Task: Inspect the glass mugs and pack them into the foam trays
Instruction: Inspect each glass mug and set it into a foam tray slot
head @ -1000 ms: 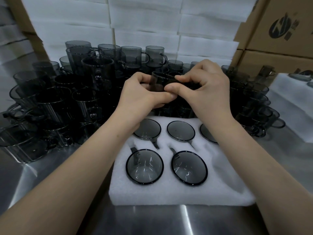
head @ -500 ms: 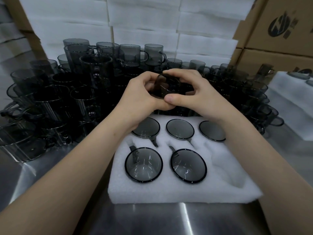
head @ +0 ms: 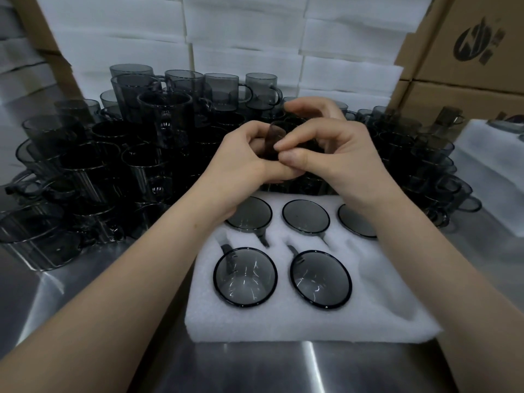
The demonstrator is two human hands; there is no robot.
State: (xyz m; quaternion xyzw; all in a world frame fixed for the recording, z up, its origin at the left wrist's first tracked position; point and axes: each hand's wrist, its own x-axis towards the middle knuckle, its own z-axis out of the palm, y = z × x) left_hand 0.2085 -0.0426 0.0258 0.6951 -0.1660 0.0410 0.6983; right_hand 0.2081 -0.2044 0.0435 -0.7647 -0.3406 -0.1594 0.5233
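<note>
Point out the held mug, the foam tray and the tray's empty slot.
held mug [head: 275,139]: head view, on its visible glass wall.
foam tray [head: 312,326]: head view, on its bare front edge.
empty slot [head: 381,279]: head view, on the hollow at front right.

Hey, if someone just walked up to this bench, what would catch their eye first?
The left hand and right hand grip one smoky glass mug at centre. Below, a white foam tray holds five mugs. Behind it, unpacked mugs crowd the steel table.
</note>
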